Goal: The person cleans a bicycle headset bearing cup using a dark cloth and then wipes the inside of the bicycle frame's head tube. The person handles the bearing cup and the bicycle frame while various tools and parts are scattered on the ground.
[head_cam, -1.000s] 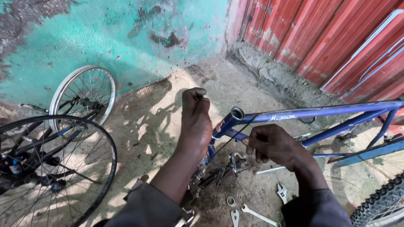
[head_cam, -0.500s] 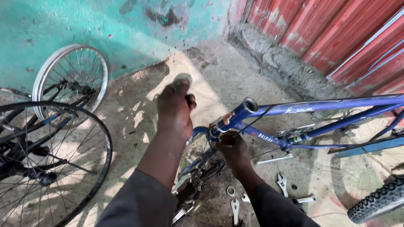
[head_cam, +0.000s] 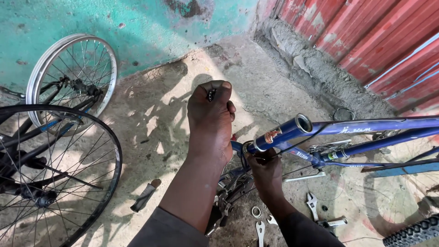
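Left hand (head_cam: 211, 120) between 2 wheels (head_cam: 55, 151) and blue frame (head_cam: 320, 132)

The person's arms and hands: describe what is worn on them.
Both hands, left hand and right hand, are bare, with no gloves, rings or watch visible. Forearms are bare too. Grey sleeves are pushed up and bunched near the elbows on both arms.

We see the bicycle frame (head_cam: 347, 130) in glossy blue painted metal. The wheel rim (head_cam: 43, 68) is bright, smooth metal. The spanners (head_cam: 312, 204) look like dull steel. The floor (head_cam: 169, 132) is rough, dusty concrete, and the corrugated wall (head_cam: 384, 36) is matt red sheet metal.
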